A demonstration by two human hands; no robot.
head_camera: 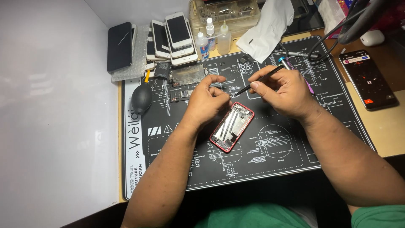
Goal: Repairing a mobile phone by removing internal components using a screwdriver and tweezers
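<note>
Pinching black tweezers [258,80] closed in right hand [282,90]; left hand [206,102] fingertips pinched, contents unclear, at 10 o'clock of red phone frame [232,126]: light, rigid, fragile internals—hold edges.

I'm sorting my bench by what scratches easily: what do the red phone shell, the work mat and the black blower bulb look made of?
Red phone shell: probably metal, with a glossy red rim and bright, reflective inner plates. Work mat: likely silicone or rubber, matte black, lying flat, printed with white diagrams. Black blower bulb: seemingly soft rubber, rounded, with a dull sheen. The right hand holds a thin dark tool, material unclear.
</note>
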